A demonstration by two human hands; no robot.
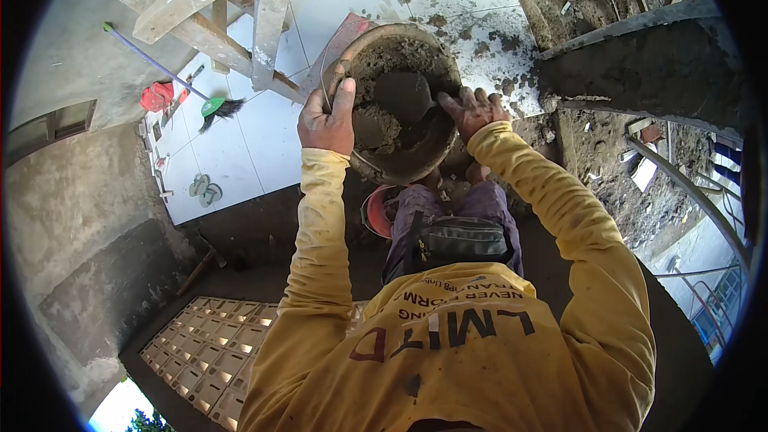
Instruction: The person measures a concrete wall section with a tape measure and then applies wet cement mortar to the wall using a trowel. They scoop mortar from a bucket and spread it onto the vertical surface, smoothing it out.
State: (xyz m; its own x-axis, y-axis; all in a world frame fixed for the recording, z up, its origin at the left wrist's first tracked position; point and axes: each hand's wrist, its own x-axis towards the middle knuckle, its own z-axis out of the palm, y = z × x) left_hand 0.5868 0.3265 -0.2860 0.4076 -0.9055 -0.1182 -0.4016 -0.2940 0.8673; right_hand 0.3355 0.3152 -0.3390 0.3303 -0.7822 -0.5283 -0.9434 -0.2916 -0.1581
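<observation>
A round, mortar-caked bucket [453, 60] sits in front of me, with grey wet mortar [376, 60] clinging to its inside. My left hand [330, 116] is closed on the left rim, thumb up along the edge, beside a thin wire handle [323, 72]. At the right rim, my right hand [472, 112] is closed, knuckles up, around what looks like the handle of a trowel. The trowel's dark, rounded blade [402, 96] lies inside the bucket over the mortar. The handle itself is hidden by my fingers.
White floor tiles [228, 144], spattered with mortar, lie ahead. A broom [214, 108] and slippers [206, 190] are at left. Wooden framing [268, 32] stands close beyond the bucket. A red pail [378, 212] sits by my legs; a hammer [210, 256] and patterned blocks [208, 344] lie left.
</observation>
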